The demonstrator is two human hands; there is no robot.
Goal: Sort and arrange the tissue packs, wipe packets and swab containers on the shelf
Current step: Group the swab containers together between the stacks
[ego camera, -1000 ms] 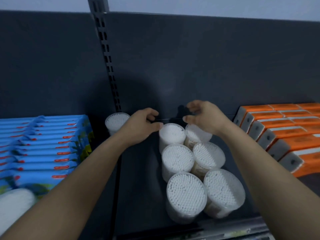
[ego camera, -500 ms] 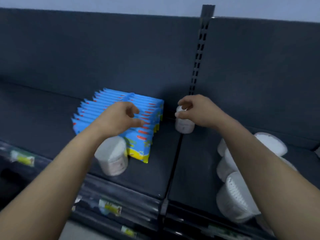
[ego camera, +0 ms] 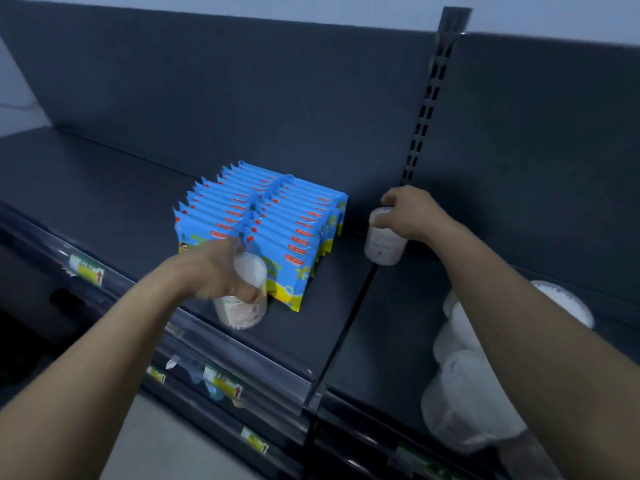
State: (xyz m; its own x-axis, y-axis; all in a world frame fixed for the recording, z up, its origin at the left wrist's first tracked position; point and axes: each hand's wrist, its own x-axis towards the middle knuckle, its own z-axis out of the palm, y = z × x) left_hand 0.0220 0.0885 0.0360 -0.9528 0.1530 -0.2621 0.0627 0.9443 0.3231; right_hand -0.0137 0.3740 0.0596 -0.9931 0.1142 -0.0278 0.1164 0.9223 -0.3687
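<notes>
Two rows of blue wipe packets (ego camera: 277,216) stand upright on the dark shelf (ego camera: 104,188). In front of them is a clear round swab container (ego camera: 242,299), and my left hand (ego camera: 214,271) is closed around its upper part. A second swab container (ego camera: 382,244) stands near the shelf's slotted upright, with my right hand (ego camera: 408,213) gripping its top from above. Several more swab containers (ego camera: 460,393) are grouped at the lower right, partly hidden behind my right forearm.
A slotted metal upright (ego camera: 429,98) splits the back panel. A seam (ego camera: 349,323) divides the two shelf boards. Clear price rails with yellow-green labels (ego camera: 86,270) run along the shelf fronts. Bare shelf stretches to the left of the packets.
The view has swung left since a second ago, away from the orange tissue packs. My left hand dropped from above the packets onto the front swab container. My right hand kept its grip on the other.
</notes>
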